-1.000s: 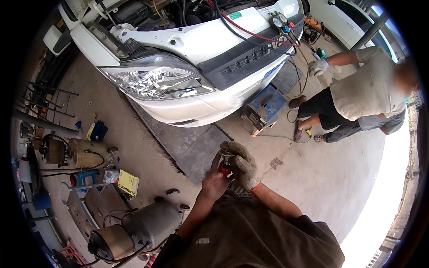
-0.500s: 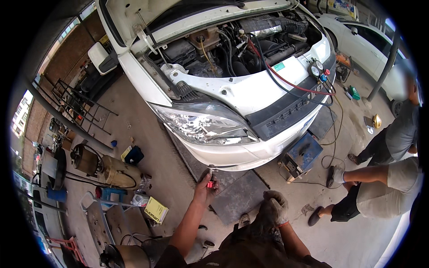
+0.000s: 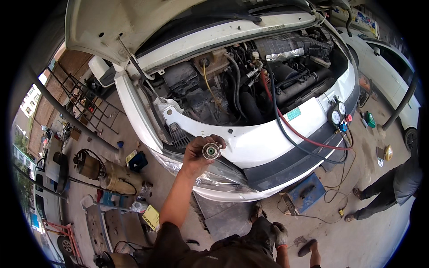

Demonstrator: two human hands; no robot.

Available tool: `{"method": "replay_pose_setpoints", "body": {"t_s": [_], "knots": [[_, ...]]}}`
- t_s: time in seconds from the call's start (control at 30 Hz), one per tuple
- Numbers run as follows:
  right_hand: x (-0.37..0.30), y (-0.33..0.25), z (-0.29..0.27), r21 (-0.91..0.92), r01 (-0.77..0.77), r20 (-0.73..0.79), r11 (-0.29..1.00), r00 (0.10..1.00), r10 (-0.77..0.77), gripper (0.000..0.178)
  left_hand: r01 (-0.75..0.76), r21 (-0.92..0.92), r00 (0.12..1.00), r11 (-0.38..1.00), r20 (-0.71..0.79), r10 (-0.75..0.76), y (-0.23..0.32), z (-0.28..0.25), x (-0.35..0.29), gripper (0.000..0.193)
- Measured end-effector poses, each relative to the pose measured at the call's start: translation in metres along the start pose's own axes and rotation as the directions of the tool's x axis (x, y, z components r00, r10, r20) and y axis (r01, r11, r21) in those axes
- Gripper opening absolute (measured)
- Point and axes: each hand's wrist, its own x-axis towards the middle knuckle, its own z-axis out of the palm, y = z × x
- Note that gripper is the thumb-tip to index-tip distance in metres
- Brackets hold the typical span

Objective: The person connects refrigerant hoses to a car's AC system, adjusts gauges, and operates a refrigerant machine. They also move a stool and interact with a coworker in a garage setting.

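My left hand point(image 3: 195, 157), bare, is raised over the front corner of a white van point(image 3: 250, 138) with its bonnet up. Its fingers are closed round a quick coupler point(image 3: 211, 151), a short metal fitting whose round open end faces up and shows a green ring inside. Beneath the hand lies the clear headlight point(image 3: 219, 178), partly covered by my arm. Low beside my leg is my right hand point(image 3: 280, 234) in a worn grey work glove. Its fingers are too small and shaded to read, and I cannot make out anything in them.
A gauge set point(image 3: 336, 117) with red and black hoses hangs at the van's front. Below it a blue-topped box point(image 3: 308, 193) sits on the floor. Metal tanks point(image 3: 117, 178) and a yellow box point(image 3: 151, 217) stand left. Another person point(image 3: 395, 181) is at the right.
My left hand has risen from below the bumper to above the headlight, turning the coupler's open end upward. My right hand has dropped lower. The view has shifted toward the engine bay.
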Motion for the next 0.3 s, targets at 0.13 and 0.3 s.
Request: {"method": "replay_pose_setpoints", "body": {"t_s": [0.13,0.3], "knots": [[0.068,-0.012,-0.019,0.129,-0.195,-0.040,0.972,0.979,0.202,0.018,0.107,0.237,0.982,0.966,-0.179,-0.065,0.013,-0.017,0.075,0.028],[0.120,-0.013,-0.070,0.273,-0.332,-0.178,0.903,0.905,0.387,0.015,0.208,0.718,0.885,0.664,-0.427,0.184,0.049,-0.065,0.180,0.048]]}}
